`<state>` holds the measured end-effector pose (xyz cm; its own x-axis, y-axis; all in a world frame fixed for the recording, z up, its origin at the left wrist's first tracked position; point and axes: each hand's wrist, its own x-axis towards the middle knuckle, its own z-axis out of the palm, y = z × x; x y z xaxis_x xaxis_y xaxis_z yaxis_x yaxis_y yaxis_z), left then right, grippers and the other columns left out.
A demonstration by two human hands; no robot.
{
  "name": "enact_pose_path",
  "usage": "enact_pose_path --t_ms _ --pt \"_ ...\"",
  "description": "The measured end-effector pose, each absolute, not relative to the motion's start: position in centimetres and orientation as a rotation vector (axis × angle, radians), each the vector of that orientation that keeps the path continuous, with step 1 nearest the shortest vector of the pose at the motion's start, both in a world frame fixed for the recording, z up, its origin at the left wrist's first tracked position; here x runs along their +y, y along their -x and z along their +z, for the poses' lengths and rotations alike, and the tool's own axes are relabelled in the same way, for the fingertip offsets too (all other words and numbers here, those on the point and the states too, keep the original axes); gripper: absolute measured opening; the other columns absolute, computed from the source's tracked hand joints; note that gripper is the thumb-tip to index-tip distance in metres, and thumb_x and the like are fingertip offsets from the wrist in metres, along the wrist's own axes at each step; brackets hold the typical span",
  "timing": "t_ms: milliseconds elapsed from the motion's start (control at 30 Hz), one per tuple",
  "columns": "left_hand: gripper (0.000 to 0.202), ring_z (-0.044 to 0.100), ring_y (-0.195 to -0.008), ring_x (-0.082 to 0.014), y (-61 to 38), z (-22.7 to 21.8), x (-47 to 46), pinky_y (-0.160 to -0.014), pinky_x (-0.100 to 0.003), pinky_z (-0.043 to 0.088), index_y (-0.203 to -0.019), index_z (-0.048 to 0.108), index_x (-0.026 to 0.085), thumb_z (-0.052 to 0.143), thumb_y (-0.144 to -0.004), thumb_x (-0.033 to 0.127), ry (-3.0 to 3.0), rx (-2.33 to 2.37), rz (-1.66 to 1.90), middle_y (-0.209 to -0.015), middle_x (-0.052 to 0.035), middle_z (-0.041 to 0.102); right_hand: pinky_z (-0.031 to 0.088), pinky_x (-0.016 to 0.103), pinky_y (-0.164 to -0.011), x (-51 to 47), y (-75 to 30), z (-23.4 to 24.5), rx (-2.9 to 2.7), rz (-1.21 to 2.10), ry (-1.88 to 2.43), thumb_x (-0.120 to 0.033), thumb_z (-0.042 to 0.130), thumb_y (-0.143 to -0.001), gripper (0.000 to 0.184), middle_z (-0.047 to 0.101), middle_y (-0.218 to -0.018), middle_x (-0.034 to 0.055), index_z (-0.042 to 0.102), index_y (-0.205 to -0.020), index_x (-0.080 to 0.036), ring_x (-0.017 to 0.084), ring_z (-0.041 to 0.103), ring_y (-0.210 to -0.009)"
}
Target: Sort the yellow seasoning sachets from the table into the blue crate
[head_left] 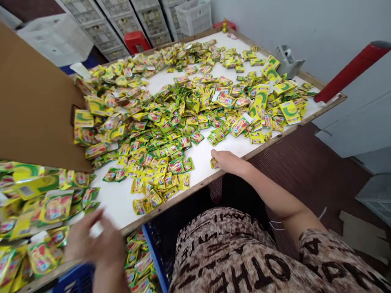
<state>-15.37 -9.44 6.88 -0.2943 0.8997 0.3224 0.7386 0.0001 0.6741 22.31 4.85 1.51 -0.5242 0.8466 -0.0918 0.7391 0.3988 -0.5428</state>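
A white table [210,152] is strewn with several small yellow-green sachets [171,122]. My right hand [227,160] rests near the table's front edge, fingers curled over one small sachet [213,163]. My left hand [97,244] is at the lower left, blurred by motion, hovering over the table edge beside a heap of larger sachets [45,207]. I cannot make out its fingers clearly.
A brown cardboard sheet [36,106] stands at the left. A blue crate [152,252] with sachets sits under the table front. White baskets [192,16] and a red stool [137,40] stand at the back, a red tube [351,71] and tape dispenser [287,61] at the right.
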Motion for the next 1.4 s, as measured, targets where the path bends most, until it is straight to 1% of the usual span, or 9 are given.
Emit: enact_pose_path --t_ms 67,200,300,367,600,933,1133,1267,1400 --pt "0.018 0.067 -0.088 -0.0231 8.6 5.9 -1.2 -0.084 -0.045 0.057 -0.097 0.071 0.027 0.064 -0.082 0.034 -1.924 1.984 1.554 -0.085 0.0018 0.071 0.047 0.030 -0.080 3.0 -23.0 1.0 -2.338 0.771 1.396 -0.010 0.067 -0.089 0.022 0.068 -0.092 0.0074 0.059 -0.109 -0.016 0.023 0.064 -0.089" --pt "0.025 0.067 -0.097 -0.0238 -9.9 3.6 11.9 -0.093 -0.042 0.053 -0.103 0.069 0.018 0.072 -0.080 0.027 -2.175 1.262 1.124 -0.101 -0.0095 0.072 0.050 0.032 -0.090 0.0 -23.8 0.0 -2.129 0.784 1.276 -0.001 0.055 -0.089 0.022 0.070 -0.098 0.0079 0.064 -0.099 -0.019 0.022 0.065 -0.099" --pt "0.067 0.057 -0.118 -0.0356 -19.7 2.7 16.2 -0.101 -0.051 0.046 -0.119 0.060 0.014 0.089 -0.060 0.021 -2.197 1.345 0.719 -0.121 -0.0187 0.064 0.054 0.035 -0.089 -1.2 -24.7 -0.7 -1.745 0.817 1.208 -0.011 0.055 -0.091 0.017 0.071 -0.098 0.0059 0.066 -0.097 -0.024 0.022 0.067 -0.095" --pt "0.069 0.052 -0.122 -0.0383 -22.0 2.5 16.7 -0.100 -0.053 0.045 -0.122 0.057 0.013 0.087 -0.060 0.018 -2.185 1.491 0.570 -0.123 -0.0200 0.059 0.056 0.038 -0.084 -1.3 -26.0 -0.9 -1.453 0.785 1.274 -0.025 0.061 -0.091 0.006 0.071 -0.095 0.0052 0.066 -0.096 -0.026 0.023 0.068 -0.089" --pt "0.061 0.058 -0.108 -0.0300 -13.7 1.3 9.2 -0.090 -0.044 0.052 -0.128 0.049 0.020 0.071 -0.071 0.014 -2.294 1.358 0.796 -0.119 -0.0134 0.056 0.055 0.038 -0.086 2.7 -29.9 2.1 -1.055 0.538 1.303 -0.040 0.067 -0.088 0.026 0.069 -0.104 0.0076 0.066 -0.108 -0.023 0.025 0.066 -0.097" --pt "0.057 0.058 -0.108 -0.0286 -6.3 -0.8 0.6 -0.097 -0.046 0.049 -0.122 0.052 0.017 0.071 -0.069 0.012 -1.877 1.704 1.098 -0.113 -0.0125 0.060 0.048 0.037 -0.085 4.6 -20.9 4.9 -2.172 0.516 1.432 -0.010 0.060 -0.086 0.018 0.064 -0.095 0.0104 0.072 -0.096 -0.018 0.028 0.059 -0.096" --pt "0.032 0.060 -0.083 -0.0183 -3.5 -0.6 0.1 -0.080 -0.034 0.050 -0.096 0.055 0.019 0.071 -0.080 0.040 -1.377 1.258 1.173 -0.091 -0.0039 0.064 0.046 0.034 -0.081 5.0 -20.0 7.5 -2.375 0.614 1.234 -0.003 0.059 -0.085 0.030 0.066 -0.095 0.0088 0.069 -0.110 -0.016 0.024 0.060 -0.092" --pt "0.036 0.062 -0.088 -0.0179 -1.6 0.0 0.4 -0.085 -0.032 0.050 -0.097 0.059 0.018 0.074 -0.078 0.044 -1.229 0.995 1.182 -0.095 -0.0032 0.068 0.046 0.039 -0.085 5.8 -19.5 6.7 -2.366 0.459 1.039 -0.016 0.064 -0.089 0.012 0.067 -0.097 0.0082 0.074 -0.084 -0.020 0.025 0.058 -0.094" --pt "0.030 0.064 -0.097 -0.0225 -2.2 0.3 -0.9 -0.096 -0.035 0.050 -0.095 0.070 0.017 0.074 -0.078 0.041 -1.279 1.086 1.170 -0.097 -0.0038 0.072 0.048 0.048 -0.089 3.7 -19.5 4.7 -2.463 0.381 0.692 -0.031 0.049 -0.100 0.035 0.067 -0.107 0.0119 0.076 -0.080 -0.022 0.029 0.057 -0.103"
